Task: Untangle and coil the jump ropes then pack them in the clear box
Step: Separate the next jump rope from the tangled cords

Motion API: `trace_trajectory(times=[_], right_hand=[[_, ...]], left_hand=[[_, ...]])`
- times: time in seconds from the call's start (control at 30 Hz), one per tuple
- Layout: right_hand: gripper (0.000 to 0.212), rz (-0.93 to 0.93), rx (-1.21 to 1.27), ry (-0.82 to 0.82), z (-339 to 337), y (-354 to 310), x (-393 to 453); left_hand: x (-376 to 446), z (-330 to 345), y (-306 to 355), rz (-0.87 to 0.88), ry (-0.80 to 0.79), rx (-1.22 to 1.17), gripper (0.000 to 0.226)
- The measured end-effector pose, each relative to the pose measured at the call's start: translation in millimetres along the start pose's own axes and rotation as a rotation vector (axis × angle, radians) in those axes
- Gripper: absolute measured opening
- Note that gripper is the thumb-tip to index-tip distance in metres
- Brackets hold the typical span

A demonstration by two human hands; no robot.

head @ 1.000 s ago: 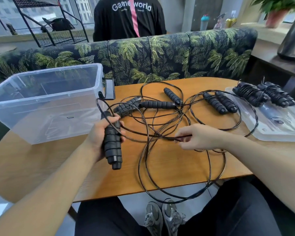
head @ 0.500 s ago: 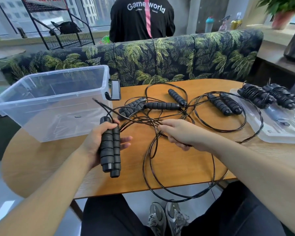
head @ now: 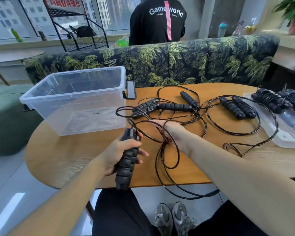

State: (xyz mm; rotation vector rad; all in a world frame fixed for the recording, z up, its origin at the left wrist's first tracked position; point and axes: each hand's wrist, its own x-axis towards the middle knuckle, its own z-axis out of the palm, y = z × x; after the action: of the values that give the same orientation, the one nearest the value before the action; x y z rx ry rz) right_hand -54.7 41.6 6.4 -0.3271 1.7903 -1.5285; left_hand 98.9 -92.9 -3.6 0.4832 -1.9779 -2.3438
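Note:
My left hand (head: 121, 152) grips two black ribbed handles (head: 126, 160) of one jump rope, held side by side above the table's front edge. My right hand (head: 168, 131) is just right of it, blurred, holding that rope's black cord (head: 167, 142) with loops hanging around the wrist. More tangled rope with three loose handles (head: 175, 107) lies behind my hands. Another handle pair (head: 237, 108) lies to the right inside its own cord loop. The clear box (head: 71, 96) stands open at the table's left.
Two coiled ropes (head: 276, 101) rest on the clear lid (head: 288, 135) at the right edge of the wooden table (head: 66, 154). One cord loop (head: 185, 193) hangs off the front edge. Behind the leaf-patterned sofa (head: 177, 65) stands a person in a black shirt (head: 157, 19).
My right hand has moved left toward my left hand, drawing the cord in with it. The loops near the front edge have tightened. My left hand keeps hold of the two handles.

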Motion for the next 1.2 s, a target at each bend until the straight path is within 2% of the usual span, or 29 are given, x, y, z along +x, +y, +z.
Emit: trace_trajectory(times=[0.1, 0.17, 0.23, 0.3, 0.37, 0.47, 0.53, 0.7, 0.8, 0.83, 0.93, 1.07, 1.13, 1.2], right_hand=[[0.025, -0.239, -0.163, 0.003, 0.0, 4.9, -0.6], [0.028, -0.414, -0.343, 0.061, 1.1, 5.2, -0.8], [0.036, -0.504, -0.477, 0.118, 1.6, 6.1, 3.1], [0.059, -0.464, -0.547, 0.040, -2.3, 7.5, 4.5], [0.078, -0.368, -0.528, -0.117, -12.3, 11.3, 1.2], [0.079, -0.289, -0.501, -0.257, -37.6, 16.6, -11.6], [0.073, -0.230, -0.365, -0.271, -55.0, 18.3, -22.2], [0.063, -0.018, 0.337, -0.150, -85.7, 20.0, -47.2], [0.046, 0.002, 0.434, -0.151, -92.3, 17.1, -56.0], [0.042, 0.027, 0.412, -0.145, -91.9, 15.9, -57.6], [0.053, 0.099, 0.277, -0.047, -89.6, 18.2, -60.6], [0.055, 0.149, 0.015, 0.040, -90.1, 25.4, -69.6], [0.054, 0.128, -0.195, 0.063, -91.1, 27.6, -76.5], [0.058, 0.061, -0.533, 0.112, -91.6, 29.1, -83.2]], left_hand=[[4.2, 4.3, -4.2, -0.020, -0.064, 0.028, 0.052], [6.8, 9.3, -6.4, -0.024, -0.073, 0.035, 0.047], [8.8, 12.9, -6.9, -0.031, -0.071, 0.013, 0.038], [8.8, 12.6, -6.7, -0.040, -0.082, 0.021, 0.039], [6.5, 9.7, -5.1, -0.019, -0.117, 0.055, 0.037], [2.0, 3.6, 0.2, 0.044, -0.180, -0.005, 0.028], [1.3, -3.3, 2.8, 0.031, -0.172, -0.054, 0.031], [-0.1, -7.4, 6.1, -0.044, -0.015, 0.003, 0.036], [-3.2, -2.2, 7.2, -0.083, -0.027, 0.120, 0.043], [-3.3, 0.3, 6.5, -0.091, -0.026, 0.135, 0.043], [-2.9, 11.4, 7.0, -0.092, -0.007, 0.145, 0.041], [-1.9, 32.1, 13.5, -0.101, -0.061, 0.113, 0.032], [-0.4, 47.2, 16.6, -0.119, -0.131, 0.103, 0.033], [3.6, 66.5, 18.0, -0.126, -0.210, 0.077, 0.033]])
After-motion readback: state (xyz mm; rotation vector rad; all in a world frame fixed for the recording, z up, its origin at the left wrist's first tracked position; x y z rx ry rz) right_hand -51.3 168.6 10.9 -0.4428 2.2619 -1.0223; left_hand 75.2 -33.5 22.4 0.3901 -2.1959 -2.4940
